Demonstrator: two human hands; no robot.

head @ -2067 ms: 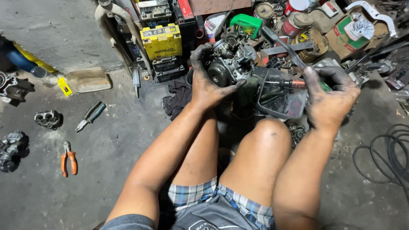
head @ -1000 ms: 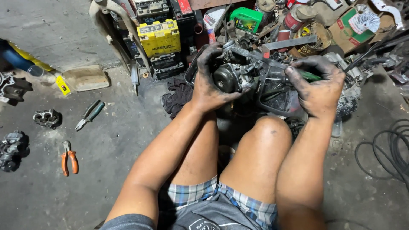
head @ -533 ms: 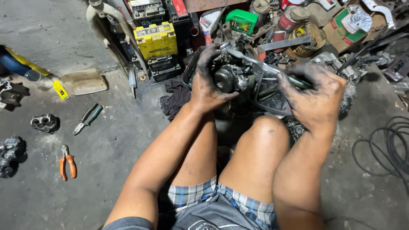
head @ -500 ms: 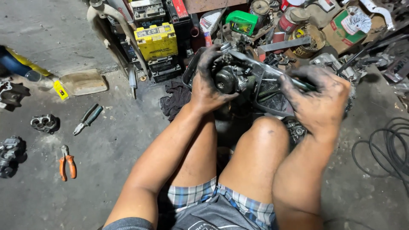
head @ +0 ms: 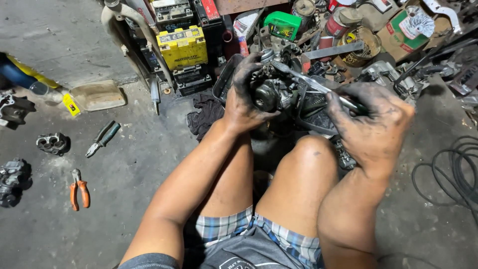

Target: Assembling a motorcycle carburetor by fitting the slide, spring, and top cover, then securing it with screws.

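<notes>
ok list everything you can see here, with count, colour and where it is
carburettor: 1, dark metal, centre top, in left hand
wrench: 1, silver, in right hand, on carburettor
battery: 1, yellow, top centre-left
container: 1, green, top centre
rag: 1, black, floor by battery
orange pliers: 1, floor left
green pliers: 1, floor left
metal parts: about 3, grey, far left
tray: 1, tan, upper left
cable: 1 coil, black, right
tins: several, rusty, top right
left hand: greasy, grips carburettor
right hand: greasy, holds wrench
</notes>
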